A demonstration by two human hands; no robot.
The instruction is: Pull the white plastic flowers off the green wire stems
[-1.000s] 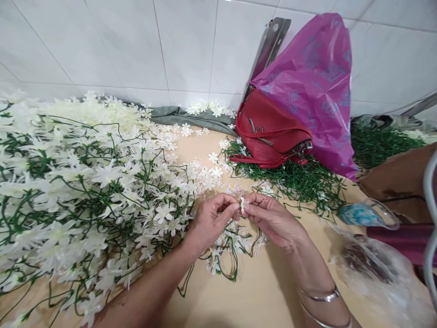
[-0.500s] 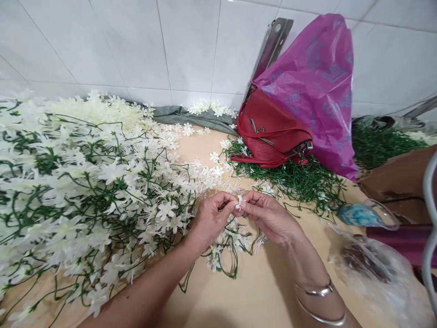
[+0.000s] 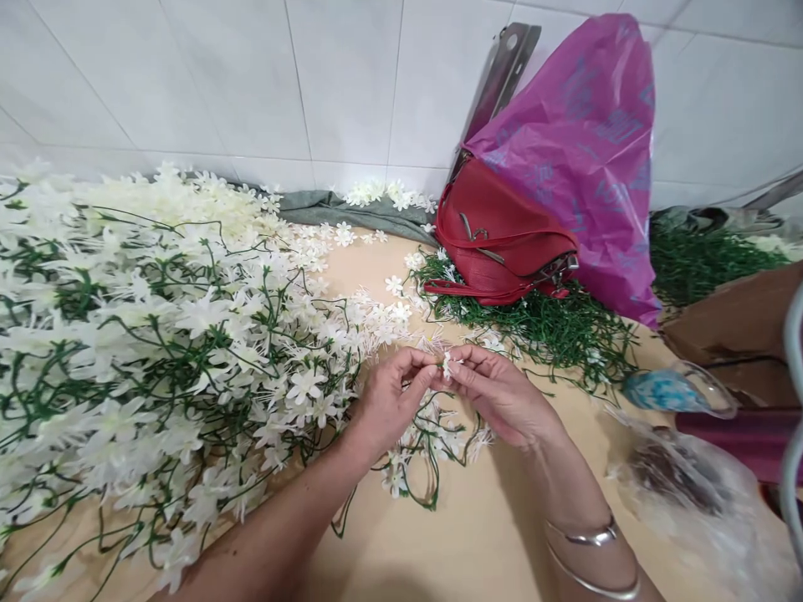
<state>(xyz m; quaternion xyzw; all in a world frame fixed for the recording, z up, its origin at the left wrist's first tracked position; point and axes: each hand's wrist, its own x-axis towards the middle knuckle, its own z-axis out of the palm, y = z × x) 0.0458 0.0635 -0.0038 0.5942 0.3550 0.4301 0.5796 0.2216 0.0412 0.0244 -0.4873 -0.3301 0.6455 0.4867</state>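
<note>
My left hand (image 3: 387, 400) and my right hand (image 3: 498, 391) meet fingertip to fingertip over the beige table (image 3: 464, 543). Between them they pinch a small white artificial flower (image 3: 446, 365) with a thin green stem. Under the hands lies a loose green vine with several white flowers (image 3: 419, 456). A big heap of white-flowered green vines (image 3: 156, 334) fills the table to the left of my left hand. Two silver bangles (image 3: 590, 552) ring my right wrist.
A red handbag (image 3: 502, 242) leans on a magenta plastic bag (image 3: 583, 142) at the back, over a pile of bare green stems (image 3: 552, 330). A clear plastic bag (image 3: 696, 493), a blue-patterned object (image 3: 662, 390) and a brown box (image 3: 746, 322) sit at right. A grey cloth (image 3: 351, 213) lies by the tiled wall.
Both hands stay together at the same spot, fingers shifting slightly on the small flower. The view has moved a little.
</note>
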